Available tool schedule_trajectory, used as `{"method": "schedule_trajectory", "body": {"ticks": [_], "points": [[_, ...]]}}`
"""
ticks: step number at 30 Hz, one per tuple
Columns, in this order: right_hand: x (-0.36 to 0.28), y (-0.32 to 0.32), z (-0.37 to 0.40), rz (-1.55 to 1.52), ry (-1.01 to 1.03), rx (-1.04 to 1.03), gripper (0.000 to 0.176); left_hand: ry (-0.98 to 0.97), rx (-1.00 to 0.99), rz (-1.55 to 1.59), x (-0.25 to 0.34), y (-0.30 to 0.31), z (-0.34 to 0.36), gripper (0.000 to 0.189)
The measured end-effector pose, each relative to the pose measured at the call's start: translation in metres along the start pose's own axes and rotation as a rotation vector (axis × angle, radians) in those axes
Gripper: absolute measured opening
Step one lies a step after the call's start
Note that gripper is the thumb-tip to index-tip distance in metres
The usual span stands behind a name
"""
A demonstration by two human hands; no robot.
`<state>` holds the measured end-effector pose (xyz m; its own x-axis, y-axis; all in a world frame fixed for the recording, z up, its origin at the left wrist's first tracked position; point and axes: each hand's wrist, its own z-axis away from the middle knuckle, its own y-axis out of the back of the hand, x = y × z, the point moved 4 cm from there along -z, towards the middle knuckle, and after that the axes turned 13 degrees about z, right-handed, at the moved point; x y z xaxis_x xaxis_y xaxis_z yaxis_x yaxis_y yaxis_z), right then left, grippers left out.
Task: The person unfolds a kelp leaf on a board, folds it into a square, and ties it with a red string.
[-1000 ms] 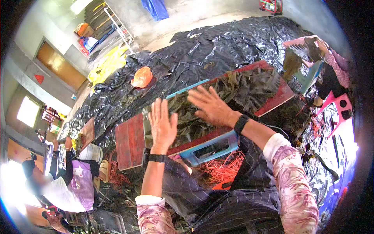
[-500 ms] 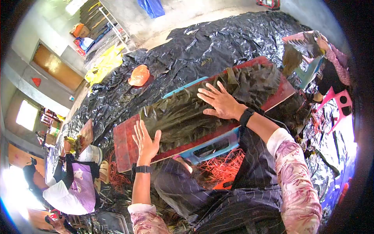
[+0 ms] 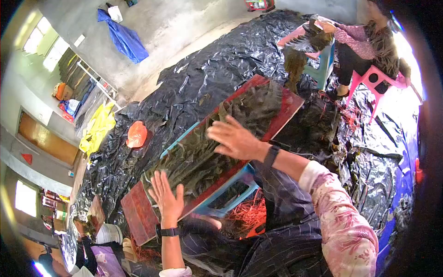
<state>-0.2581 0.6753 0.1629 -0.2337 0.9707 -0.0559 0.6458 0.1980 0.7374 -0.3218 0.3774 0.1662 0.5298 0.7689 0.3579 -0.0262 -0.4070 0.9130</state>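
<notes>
A pile of dark, wrinkled, leaf-like sheets (image 3: 194,161) lies lengthwise on a long red board (image 3: 140,212). My left hand (image 3: 167,197) is at the near left end of the pile, palm down with fingers spread. Farther along, my right hand (image 3: 236,140) rests flat on or just over the middle of the sheets, its fingers apart. Neither hand grips anything. Under the board stands a blue plastic stool (image 3: 219,203), partly hidden. A heap of red strings (image 3: 249,211) shows below it, by my legs.
Black plastic sheeting (image 3: 194,87) covers the floor, with an orange bag (image 3: 136,134) on it. At the upper right a person (image 3: 360,44) handles similar dark sheets, near a pink stool (image 3: 374,83). Another person's purple-patterned clothing (image 3: 106,261) shows at lower left beside a white bucket (image 3: 109,234).
The view has turned, so the board slants more steeply and the person at upper right shows more fully. Both my hands stay spread over the dark sheets.
</notes>
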Motion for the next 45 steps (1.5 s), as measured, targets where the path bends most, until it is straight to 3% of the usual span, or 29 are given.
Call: {"method": "schedule_trajectory", "body": {"ticks": [1,2,3,5,6,9,13,16,20,22,23,25,27,29,33,36,39,41,45], "points": [[0.013,0.02,0.004,0.034,-0.066,0.07,0.043,-0.005,-0.002,0.003,0.021,0.0,-0.005,0.071],[0.03,0.043,0.007,0.047,-0.149,0.241,0.035,-0.135,-0.012,0.051,0.047,-0.001,-0.011,0.07],[0.054,0.056,0.01,0.075,-0.27,0.244,0.031,-0.265,-0.021,0.099,0.07,-0.005,-0.017,0.069],[0.117,0.046,0.041,0.275,-0.601,0.382,0.033,-0.392,-0.065,0.149,0.106,-0.021,-0.027,0.068],[0.143,0.043,0.054,0.367,-0.869,0.205,0.04,-0.439,-0.092,0.177,0.122,-0.029,-0.032,0.067],[0.197,0.028,0.075,0.436,-1.153,-0.129,0.053,-0.505,-0.195,0.278,0.139,-0.07,-0.045,0.063],[0.202,0.033,0.057,0.372,-1.222,-0.105,0.055,-0.452,-0.306,0.183,0.133,-0.109,-0.053,0.06],[0.207,0.03,0.045,0.303,-1.242,-0.184,0.038,-0.481,-0.259,0.182,0.131,-0.113,-0.053,0.059],[0.226,0.016,0.048,0.339,-1.204,-0.106,0.035,-0.481,-0.237,0.172,0.132,-0.11,-0.051,0.058],[0.241,0.011,0.059,-0.069,-1.293,-0.079,0.027,-0.483,-0.22,0.167,0.131,-0.112,-0.05,0.058],[0.244,0.009,0.062,-0.06,-1.287,-0.081,0.027,-0.489,-0.204,0.155,0.132,-0.113,-0.05,0.058],[0.239,0.013,0.065,-0.544,-1.331,0.308,0.021,-0.489,-0.196,0.165,0.132,-0.112,-0.05,0.058],[0.238,0.016,0.067,-0.59,-1.375,0.269,0.014,-0.49,-0.188,0.169,0.132,-0.112,-0.049,0.057],[0.245,0.001,0.067,-0.899,-1.249,0.497,0.014,-0.495,-0.185,0.171,0.13,-0.113,-0.05,0.057],[0.228,0.005,0.05,-1.167,-1.198,0.559,0.015,-0.47,-0.194,0.182,0.129,-0.113,-0.049,0.057],[0.219,0.013,0.046,-1.06,-1.199,0.493,0.014,-0.481,-0.217,0.221,0.135,-0.107,-0.052,0.06],[0.21,0.017,0.047,-1.158,-1.145,0.505,0.013,-0.409,-0.152,0.361,0.146,-0.092,-0.057,0.063],[0.213,0.012,0.053,-1.129,-1.128,0.487,0.011,-0.476,-0.051,0.348,0.159,-0.089,-0.063,0.066],[0.199,0.022,0.05,-1.147,-1.051,0.47,0.011,-0.408,-0.181,0.396,0.152,-0.126,-0.075,0.055]]}}
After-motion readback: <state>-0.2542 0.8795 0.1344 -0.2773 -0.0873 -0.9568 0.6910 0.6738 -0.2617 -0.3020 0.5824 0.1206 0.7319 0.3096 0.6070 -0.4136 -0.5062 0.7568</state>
